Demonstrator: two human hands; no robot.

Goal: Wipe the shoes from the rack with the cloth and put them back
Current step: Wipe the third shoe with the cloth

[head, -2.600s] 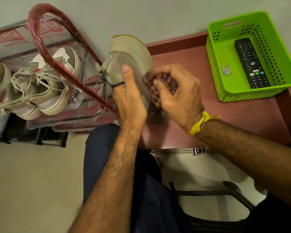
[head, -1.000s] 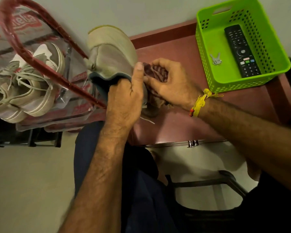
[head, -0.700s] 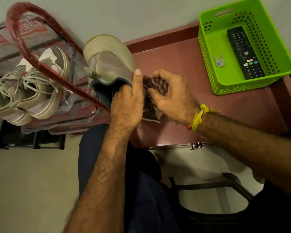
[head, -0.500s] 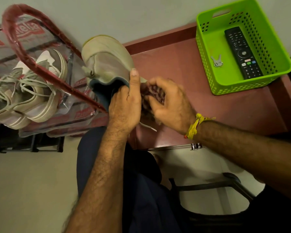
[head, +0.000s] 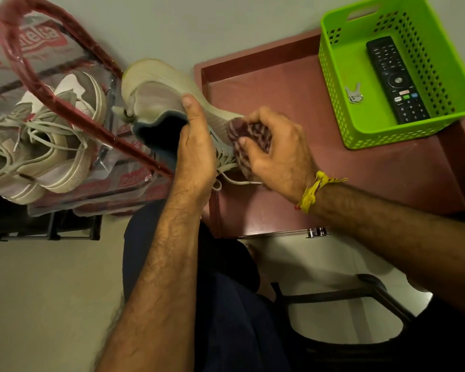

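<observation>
A beige sneaker (head: 156, 89) with a dark lining is held up between the shoe rack and the table. My left hand (head: 196, 154) grips it at the collar, thumb up along its side. My right hand (head: 277, 151) holds a bunched maroon striped cloth (head: 247, 135) against the shoe's front part by the laces. The toe is hidden behind the cloth and hand. Two more beige sneakers (head: 46, 140) lie on the rack (head: 73, 108), a red-tubed frame wrapped in printed plastic, at the left.
A reddish-brown table (head: 293, 84) stands at the right with a green perforated basket (head: 341, 108) holding a black remote (head: 395, 81) and a small metal key charm (head: 355, 93). My dark-trousered leg (head: 226, 304) and a black chair frame (head: 360, 294) are below.
My right hand has moved the cloth from the shoe's rear side forward to the lace area. The shoe has tilted so its opening shows more. My left hand kept its grip at the collar.
</observation>
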